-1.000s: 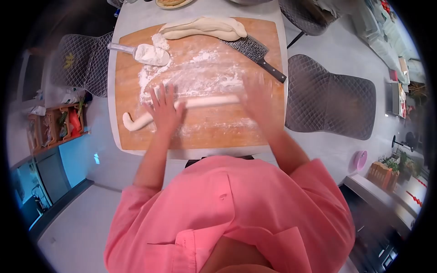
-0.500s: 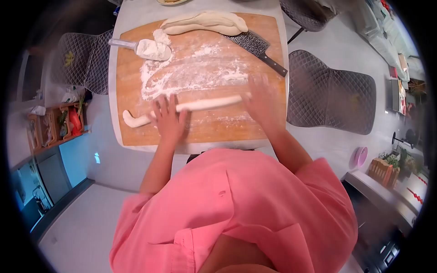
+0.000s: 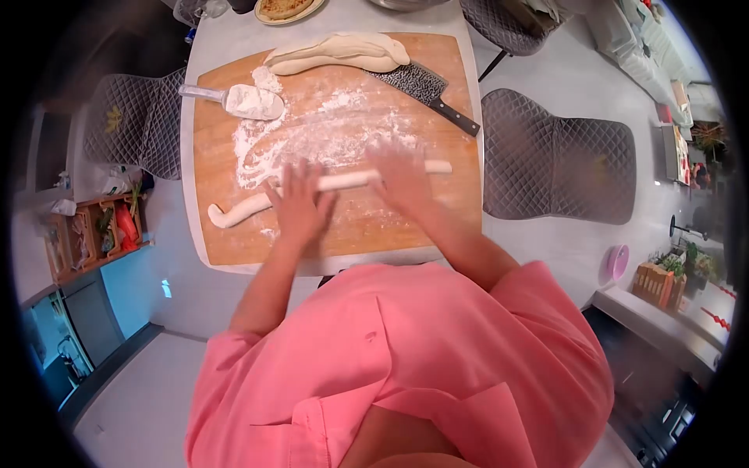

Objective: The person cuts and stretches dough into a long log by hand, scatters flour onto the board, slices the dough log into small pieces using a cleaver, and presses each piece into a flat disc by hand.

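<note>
A long rope of dough [image 3: 344,181] lies crosswise on a floured wooden board [image 3: 437,222], its left end bent into a hook. My left hand [image 3: 301,204] rests flat over the rope left of its middle, fingers spread. Farther right, my right hand [image 3: 402,181] also lies across the dough, its fingers stretched out and smeared by motion. Under both palms the rope is hidden. Loose flour [image 3: 328,140] covers the board just beyond the hands.
At the board's far edge lies a thicker dough piece [image 3: 335,54], touching a cleaver [image 3: 425,87] with a black handle. A metal scoop [image 3: 250,101] full of flour lies at left. Beyond the board are a plate with a flat round food [image 3: 285,8] and chairs [image 3: 558,156] on either side.
My right hand has moved left along the dough rope, uncovering its right end. My left hand has shifted slightly right. The whole view has moved a little.
</note>
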Demonstrator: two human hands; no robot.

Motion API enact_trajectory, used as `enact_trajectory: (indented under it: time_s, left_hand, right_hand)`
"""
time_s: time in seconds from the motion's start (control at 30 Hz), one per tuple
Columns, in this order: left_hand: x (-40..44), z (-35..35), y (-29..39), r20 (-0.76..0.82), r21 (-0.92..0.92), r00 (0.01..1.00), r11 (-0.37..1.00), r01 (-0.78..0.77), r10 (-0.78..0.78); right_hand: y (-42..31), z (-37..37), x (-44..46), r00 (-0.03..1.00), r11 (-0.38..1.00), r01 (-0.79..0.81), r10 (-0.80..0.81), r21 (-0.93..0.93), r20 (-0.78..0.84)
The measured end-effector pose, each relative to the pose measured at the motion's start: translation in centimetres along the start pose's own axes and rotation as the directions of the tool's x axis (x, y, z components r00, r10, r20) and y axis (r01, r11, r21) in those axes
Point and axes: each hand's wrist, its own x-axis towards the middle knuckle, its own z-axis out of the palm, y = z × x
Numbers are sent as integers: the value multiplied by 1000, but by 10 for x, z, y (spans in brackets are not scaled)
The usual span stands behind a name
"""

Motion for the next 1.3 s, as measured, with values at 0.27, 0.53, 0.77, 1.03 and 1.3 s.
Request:
enact_trajectory:
  time_s: [0.27,0.53,0.77,1.03,1.3]
  left_hand:
    - [-40,14,-28,-18,-66,1000,998,-16,15]
    - [-59,27,-18,-96,-107,994,992,-71,61]
    - [13,1,28,-48,-320,938,884,-339,343]
    - [223,-55,55,-268,-40,879,907,-420,395]
    - [295,-30,60,-87,89,923,926,-367,375]
  right_hand:
    - [12,0,-64,986,985,-133,143,114,-86]
    - [101,-20,-2,863,927,-365,300,-92,-406]
    - [157,-28,42,922,931,-345,361,122,-143]
    - [162,-58,48,940,891,-339,333,302,73]
    - [155,-145,26,885,910,-411,388,44,256]
